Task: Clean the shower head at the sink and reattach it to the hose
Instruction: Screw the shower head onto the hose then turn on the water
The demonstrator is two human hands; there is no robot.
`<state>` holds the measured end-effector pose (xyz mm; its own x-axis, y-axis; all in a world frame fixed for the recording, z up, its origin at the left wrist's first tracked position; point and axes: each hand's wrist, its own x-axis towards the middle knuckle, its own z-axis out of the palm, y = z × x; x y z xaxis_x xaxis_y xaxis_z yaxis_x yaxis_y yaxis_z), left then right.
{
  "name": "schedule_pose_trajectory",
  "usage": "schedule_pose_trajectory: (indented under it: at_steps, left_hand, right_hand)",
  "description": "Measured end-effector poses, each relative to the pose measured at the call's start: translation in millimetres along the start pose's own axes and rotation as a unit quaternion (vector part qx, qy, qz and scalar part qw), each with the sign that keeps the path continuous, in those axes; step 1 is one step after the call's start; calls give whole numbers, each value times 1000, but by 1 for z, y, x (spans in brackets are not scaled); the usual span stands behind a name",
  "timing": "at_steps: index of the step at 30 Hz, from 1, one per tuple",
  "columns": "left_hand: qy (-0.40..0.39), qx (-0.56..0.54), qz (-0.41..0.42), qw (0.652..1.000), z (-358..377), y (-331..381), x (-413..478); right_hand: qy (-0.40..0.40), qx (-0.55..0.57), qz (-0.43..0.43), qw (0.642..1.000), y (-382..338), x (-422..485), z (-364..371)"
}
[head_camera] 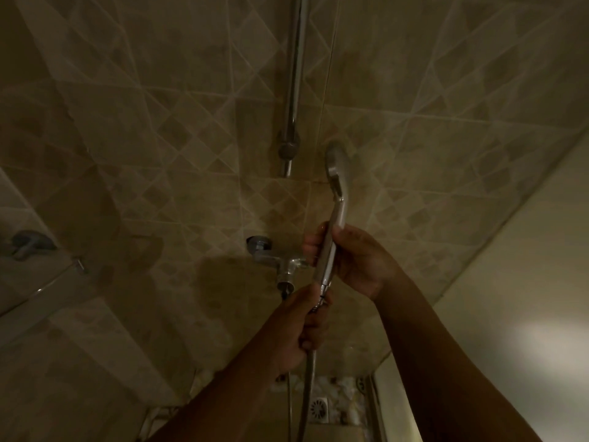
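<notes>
Two hands meet on a handheld shower head [335,173], held upright in front of the tiled wall [159,122] in a dim shower stall. It is a chrome piece with a rounded oval head at the top, turned mostly edge-on so the spray face cannot be made out, and a long tapering handle below that catches a pale highlight along its length.

The right hand [358,261] grips the middle of the handle, its fingers curled round the far side and its thumb lying along the near side close to the neck. The left hand [301,328] is just below, its fingers curled together round the metal connector where the hose [308,378] meets the base of the handle. A thin dark ring shows at that joint; whether the connector is fully seated on the handle cannot be told. Below the left hand the hose hangs straight down toward the floor.

Just left of the handle, a chrome mixer valve [282,263] projects from the wall, with a short outlet under it. Above it a chrome slide rail [294,74] runs up the wall, ending in a round bracket near the shower head's top. A square floor drain [318,408] sits on the pebble-patterned floor beside the hose.
</notes>
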<state>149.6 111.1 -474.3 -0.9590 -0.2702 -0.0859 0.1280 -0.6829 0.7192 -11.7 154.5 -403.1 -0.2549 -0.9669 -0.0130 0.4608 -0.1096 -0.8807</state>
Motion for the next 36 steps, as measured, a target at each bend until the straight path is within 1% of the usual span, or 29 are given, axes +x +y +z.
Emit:
schedule_pose_trajectory:
  at_steps: [3, 7, 10, 12, 14, 18, 20, 22, 24, 26, 28, 30, 32, 35, 36]
  left_hand:
    - [50, 30, 13, 998, -4, -6, 2]
    - [110, 94, 42, 989, -6, -10, 1]
    - [152, 162, 64, 973, -2, -11, 3]
    - [182, 203, 75, 959, 0, -12, 3]
    - [195, 235, 81, 949, 2, -13, 3]
    - [196, 265, 102, 939, 7, -10, 1]
    - [193, 280, 124, 932, 11, -4, 1]
    - [205, 310, 157, 915, 17, 4, 6]
    - [240, 336, 187, 891, 26, 12, 14]
    - [270, 358, 204, 870, 35, 21, 22]
    - [271, 370, 239, 856, 43, 30, 26]
    - [270, 389, 286, 833, 50, 42, 29]
    - [254, 398, 311, 824, 56, 52, 32]
    - [228, 428, 317, 815, 61, 65, 38]
    - [221, 433, 308, 818, 62, 70, 41]
  right_hand:
    - [73, -42, 1, 996, 12, -1, 1]
    - [146, -100, -4, 984, 16, -4, 9]
    - [194, -115, -6, 974, 18, -4, 15]
    - [215, -120, -11, 969, 19, -4, 18]
    - [231, -122, -17, 965, 19, -5, 21]
    - [243, -125, -22, 962, 14, -9, 23]
    - [245, -147, -29, 958, 8, -8, 25]
    - [241, -175, -35, 954, -2, -7, 29]
    - [243, -210, -39, 946, -16, -5, 35]
    - [248, -268, -52, 930, -30, -5, 40]
    - [243, -345, -74, 904, -39, -7, 46]
    - [245, -390, -91, 883, -46, -6, 53]
    - [259, -393, -107, 876, -54, -4, 59]
    - [260, -359, -139, 885, -70, -4, 61]
    - [253, -347, -149, 891, -76, -6, 60]
